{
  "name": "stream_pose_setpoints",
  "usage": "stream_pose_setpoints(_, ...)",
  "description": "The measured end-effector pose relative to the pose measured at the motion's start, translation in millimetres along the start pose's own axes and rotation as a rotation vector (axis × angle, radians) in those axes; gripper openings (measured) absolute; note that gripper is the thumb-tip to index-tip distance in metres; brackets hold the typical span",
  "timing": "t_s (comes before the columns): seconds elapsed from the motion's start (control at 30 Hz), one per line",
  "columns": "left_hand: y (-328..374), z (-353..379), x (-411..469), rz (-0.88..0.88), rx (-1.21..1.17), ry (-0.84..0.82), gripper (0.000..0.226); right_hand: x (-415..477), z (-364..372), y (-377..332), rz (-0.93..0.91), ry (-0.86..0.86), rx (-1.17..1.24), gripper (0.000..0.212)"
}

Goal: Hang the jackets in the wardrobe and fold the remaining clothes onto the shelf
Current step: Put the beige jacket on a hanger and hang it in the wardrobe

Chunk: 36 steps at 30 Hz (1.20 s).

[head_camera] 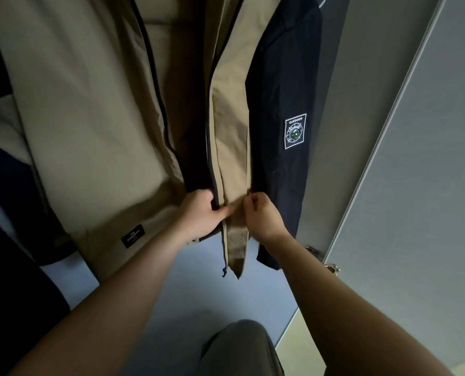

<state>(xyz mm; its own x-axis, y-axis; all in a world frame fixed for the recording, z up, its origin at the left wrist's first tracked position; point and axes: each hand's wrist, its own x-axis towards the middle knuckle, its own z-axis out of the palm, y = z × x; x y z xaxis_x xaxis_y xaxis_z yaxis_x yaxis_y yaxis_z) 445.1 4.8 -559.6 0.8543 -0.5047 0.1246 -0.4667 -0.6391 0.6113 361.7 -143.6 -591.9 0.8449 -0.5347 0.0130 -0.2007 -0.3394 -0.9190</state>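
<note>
Tan jacket (95,109) hanging open beside the grey wardrobe door (429,158); left hand (201,213) and right hand (261,215), fingers closed, pinch its right front panel near the hem, beside the navy sleeve (283,90).

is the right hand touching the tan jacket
Touching. The head view shows the right hand pinching the front panel of the tan jacket, fingers pressed into the fabric.
</note>
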Motion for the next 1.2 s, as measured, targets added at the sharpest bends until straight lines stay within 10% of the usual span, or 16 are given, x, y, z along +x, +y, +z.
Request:
stream_pose_setpoints(0.27, -6, 27, -13, -0.015, -0.034, 0.121, 0.053, -21, 15, 58, 0.158, -0.255, -0.21, 0.026)
stream_pose_setpoints(0.5, -32, 72, -38, -0.091, -0.032, -0.234, 0.033, -20, 20, 82, 0.184, -0.218, -0.126, 0.023)
stream_pose_setpoints(0.73, -47, 104, -53, -0.215, -0.325, -0.162, 0.031, -14, 29, 101, 0.116, -0.07, -0.113, 0.016)
stream_pose_setpoints(1.03, -55, 128, -66, -0.254, -0.395, 0.0, 0.02, -41, 51, 157, 0.363, -0.079, -0.289, 0.07)
stream_pose_setpoints(1.2, -63, 129, -70, -0.192, -0.379, -0.025, 0.016, -64, 64, 187, 0.436, -0.226, -0.05, 0.043)
